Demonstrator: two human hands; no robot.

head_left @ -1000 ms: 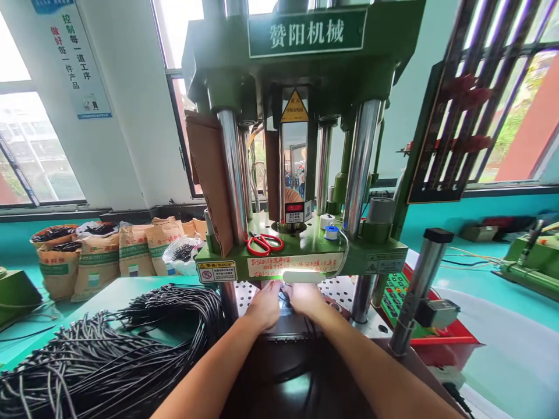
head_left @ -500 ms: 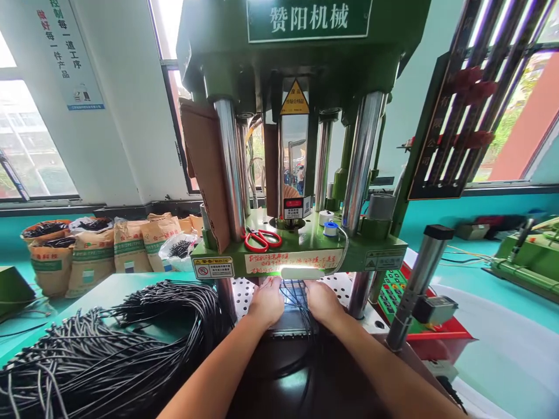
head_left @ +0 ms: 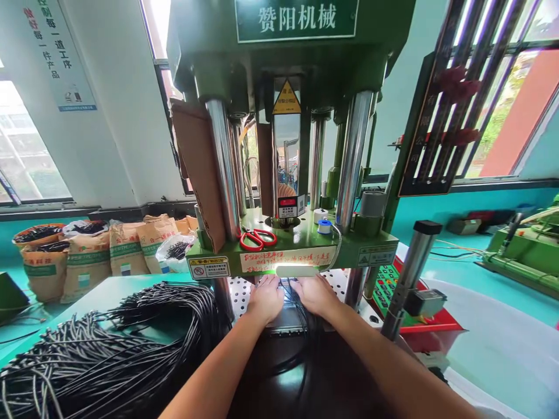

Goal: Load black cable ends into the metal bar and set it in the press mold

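Note:
Under the front edge of the green press (head_left: pixel 271 247), both my hands reach in over a metal mould plate (head_left: pixel 282 320). My left hand (head_left: pixel 267 299) lies at the plate's left side, its fingers stretched forward and apart. My right hand (head_left: pixel 317 294) is over the right side, thumb and fingers drawn in at several thin black cables (head_left: pixel 302 317). These run across the plate and hang toward me over its front edge. A lit white lamp bar (head_left: pixel 297 271) hides some fingertips and the cables' far ends.
A big heap of black cables (head_left: pixel 109 361) covers the green table at left. Red-handled scissors (head_left: pixel 258 239) and a blue-and-white spool (head_left: pixel 324 227) lie on the press ledge. A metal post (head_left: pixel 408 273) and a red tray (head_left: pixel 430 329) stand at right. Paper sacks (head_left: pixel 87 262) line the wall.
My right hand has shifted inward over the cables from the plate's right side. My left hand has flattened, with its fingers reaching forward. The camera view has turned slightly right.

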